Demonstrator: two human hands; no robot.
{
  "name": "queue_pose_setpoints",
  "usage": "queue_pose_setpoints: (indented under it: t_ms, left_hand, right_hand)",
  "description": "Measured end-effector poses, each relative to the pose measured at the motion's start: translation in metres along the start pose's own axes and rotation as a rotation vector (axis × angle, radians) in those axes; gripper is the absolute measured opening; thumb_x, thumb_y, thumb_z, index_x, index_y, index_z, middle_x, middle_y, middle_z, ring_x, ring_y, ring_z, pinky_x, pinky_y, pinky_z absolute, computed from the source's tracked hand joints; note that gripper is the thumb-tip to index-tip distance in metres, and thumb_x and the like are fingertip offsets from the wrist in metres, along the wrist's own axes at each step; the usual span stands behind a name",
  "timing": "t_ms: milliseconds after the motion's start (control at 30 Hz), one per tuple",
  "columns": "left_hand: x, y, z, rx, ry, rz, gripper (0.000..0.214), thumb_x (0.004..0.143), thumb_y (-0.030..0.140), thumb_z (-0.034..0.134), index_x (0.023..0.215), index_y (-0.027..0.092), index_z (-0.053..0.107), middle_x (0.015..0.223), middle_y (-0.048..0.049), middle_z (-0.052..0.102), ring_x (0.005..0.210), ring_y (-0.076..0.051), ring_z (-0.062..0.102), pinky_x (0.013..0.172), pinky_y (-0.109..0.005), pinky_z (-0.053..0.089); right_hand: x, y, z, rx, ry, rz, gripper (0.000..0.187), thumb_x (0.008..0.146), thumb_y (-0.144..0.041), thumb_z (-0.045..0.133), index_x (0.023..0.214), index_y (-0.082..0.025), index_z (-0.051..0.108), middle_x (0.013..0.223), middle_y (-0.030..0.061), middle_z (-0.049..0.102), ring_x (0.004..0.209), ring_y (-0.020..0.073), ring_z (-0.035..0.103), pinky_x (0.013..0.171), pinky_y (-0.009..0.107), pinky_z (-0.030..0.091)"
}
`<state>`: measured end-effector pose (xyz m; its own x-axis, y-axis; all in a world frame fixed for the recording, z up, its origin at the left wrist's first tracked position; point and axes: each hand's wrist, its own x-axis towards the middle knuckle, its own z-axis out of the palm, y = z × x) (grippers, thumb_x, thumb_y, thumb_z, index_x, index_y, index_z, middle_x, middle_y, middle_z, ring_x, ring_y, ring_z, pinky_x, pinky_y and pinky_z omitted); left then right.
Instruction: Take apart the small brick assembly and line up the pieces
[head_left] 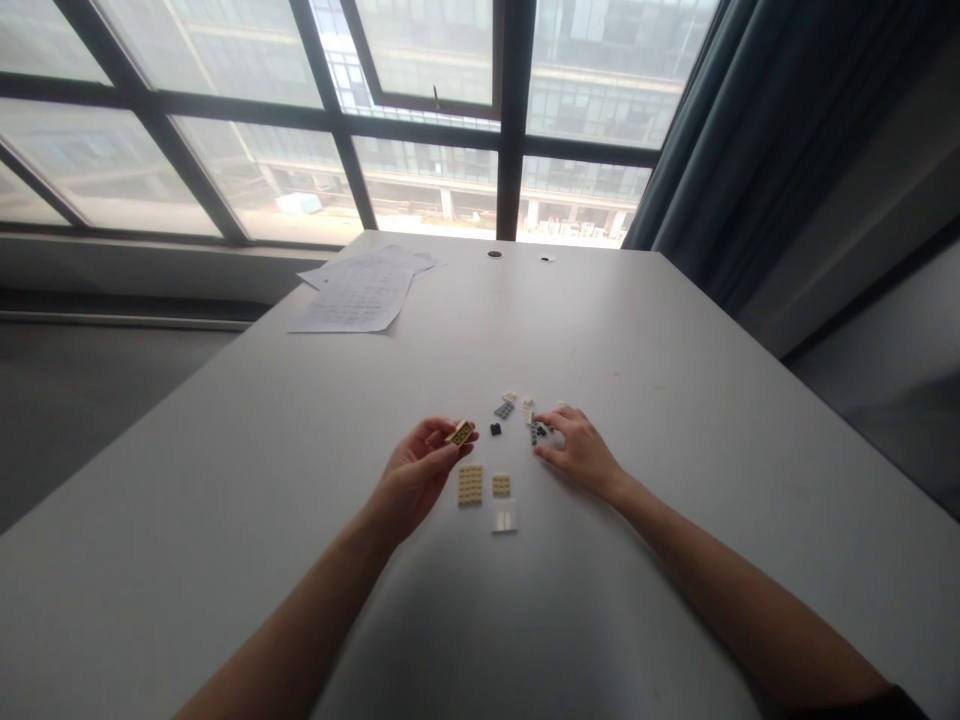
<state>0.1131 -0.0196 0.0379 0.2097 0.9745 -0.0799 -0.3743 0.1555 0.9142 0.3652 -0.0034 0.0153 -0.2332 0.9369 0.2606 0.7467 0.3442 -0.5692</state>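
My left hand [424,462] is closed on a tan toy building brick [460,434], its hollow underside turned toward me. Fingers parted, my right hand [577,450] rests by a loose group of small pieces. Between its thumb and index finger lies a narrow grey piece [533,432], with small black pieces [541,431] partly hidden by the fingers. A white piece [528,409] lies just beyond. Left of these are a grey plate [504,410] and a small black piece [495,429]. Closer to me sit a larger tan plate [470,485], a smaller tan plate [501,485] and a white panel-like piece [505,517].
The pieces lie on a white table [600,330]. Printed papers [360,295] spread over its far left corner. Two small round fittings, one dark [495,254], are near the far edge. Windows stand behind, and a dark curtain [750,140] hangs at the right.
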Motion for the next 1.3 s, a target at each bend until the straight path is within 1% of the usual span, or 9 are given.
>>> queue_pose_setpoints:
  t_ms: [167,367,467,567,700,1033,1100,1200,1300]
  left_hand:
    - [0.002,-0.003,0.000,0.127,-0.017,0.046,0.035,0.063,0.031,0.078,0.087,0.018,0.055,0.097,-0.0050,0.067,0.091,-0.020,0.064,0.087,-0.038,0.049]
    - [-0.001,-0.008,0.014,0.944,-0.152,0.329,0.021,0.072,0.028,0.072,0.089,0.020,0.063,0.093,-0.0031,0.067,0.089,-0.019,0.060,0.085,-0.036,0.046]
    - [0.000,-0.013,0.030,1.167,-0.303,0.478,0.013,0.077,0.024,0.069,0.089,0.022,0.065,0.096,-0.0025,0.068,0.092,-0.019,0.057,0.087,-0.035,0.043]
    - [0.004,-0.021,0.044,1.312,-0.399,0.517,0.008,0.081,0.024,0.065,0.089,0.023,0.067,0.097,-0.0028,0.068,0.094,-0.021,0.056,0.088,-0.037,0.041]
    - [0.009,-0.028,0.051,1.406,-0.413,0.485,0.015,0.079,0.019,0.063,0.094,0.023,0.066,0.098,-0.0028,0.068,0.097,-0.022,0.056,0.089,-0.038,0.040]
    - [0.007,-0.032,0.049,1.430,-0.405,0.464,0.024,0.076,0.019,0.063,0.100,0.022,0.064,0.098,-0.0039,0.068,0.097,-0.024,0.056,0.088,-0.039,0.040]
    - [0.006,-0.032,0.049,1.432,-0.396,0.466,0.024,0.077,0.021,0.063,0.101,0.022,0.063,0.099,-0.0039,0.068,0.098,-0.024,0.056,0.088,-0.039,0.040]
    - [0.006,-0.030,0.048,1.434,-0.383,0.467,0.026,0.076,0.022,0.064,0.102,0.022,0.064,0.099,-0.0043,0.068,0.099,-0.024,0.056,0.089,-0.040,0.040]
    - [0.006,-0.029,0.048,1.431,-0.383,0.473,0.027,0.075,0.024,0.065,0.101,0.022,0.064,0.100,-0.0049,0.068,0.100,-0.024,0.056,0.090,-0.040,0.040]
  right_hand:
    - [0.006,-0.005,0.004,-0.080,-0.040,-0.005,0.030,0.077,-0.021,0.066,0.107,-0.020,0.066,0.107,0.0089,0.060,0.106,0.0241,0.050,0.096,0.040,0.039]
    - [-0.006,-0.008,-0.004,-0.026,-0.032,0.001,0.026,0.073,-0.019,0.069,0.099,-0.019,0.066,0.106,0.0078,0.061,0.108,0.0240,0.049,0.097,0.040,0.038]
    - [-0.020,-0.008,-0.010,0.035,-0.044,-0.005,0.028,0.072,-0.020,0.072,0.098,-0.021,0.065,0.104,0.0059,0.061,0.107,0.0235,0.050,0.096,0.040,0.039]
    - [-0.033,-0.009,-0.015,0.077,-0.087,0.005,0.026,0.071,-0.021,0.072,0.096,-0.023,0.065,0.102,0.0041,0.062,0.104,0.0229,0.052,0.093,0.039,0.041]
    - [-0.042,-0.012,-0.014,0.082,-0.113,0.002,0.027,0.070,-0.019,0.072,0.096,-0.023,0.065,0.101,0.0039,0.063,0.102,0.0224,0.053,0.092,0.038,0.041]
    - [-0.043,-0.013,-0.008,0.116,-0.114,-0.003,0.030,0.070,-0.021,0.070,0.100,-0.023,0.067,0.100,0.0047,0.064,0.101,0.0230,0.052,0.093,0.039,0.040]
    - [-0.041,-0.012,-0.011,0.223,-0.124,0.056,0.026,0.071,-0.025,0.070,0.097,-0.023,0.069,0.096,0.0043,0.064,0.095,0.0216,0.054,0.087,0.036,0.043]
    - [-0.040,-0.008,-0.018,0.573,-0.139,0.253,0.028,0.077,-0.037,0.066,0.099,-0.021,0.069,0.085,0.0032,0.064,0.075,0.0165,0.055,0.069,0.029,0.046]
    - [-0.039,-0.003,-0.026,0.875,-0.115,0.378,0.033,0.080,-0.041,0.061,0.101,-0.017,0.068,0.077,0.0034,0.063,0.064,0.0133,0.052,0.062,0.027,0.045]
